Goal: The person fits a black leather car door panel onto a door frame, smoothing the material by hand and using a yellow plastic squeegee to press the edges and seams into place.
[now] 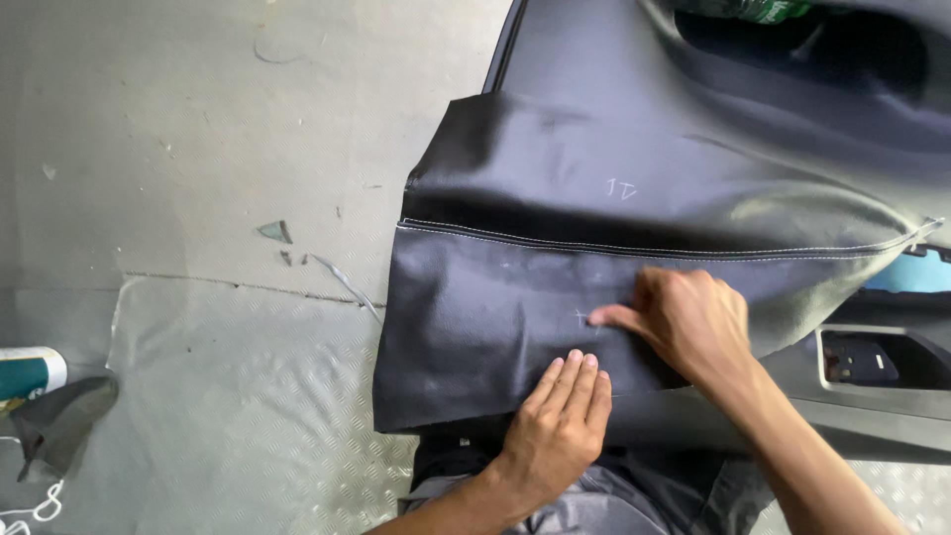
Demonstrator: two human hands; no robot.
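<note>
Pressing flat with left hand (560, 416), fingers extended, gripping nothing; pushing right hand (688, 322), fingers loosely curled, onto stitched black leatherette cover (475, 307) over door panel (882, 396).

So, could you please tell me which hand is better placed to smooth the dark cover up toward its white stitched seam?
Probably the right hand: it lies higher on the dark cover, nearer the white stitched seam. The left hand rests flat lower down, near the bottom edge.

Car upholstery workshop | door panel (872, 396) | stitched leatherette (515, 287) | concrete floor (198, 149)
</note>
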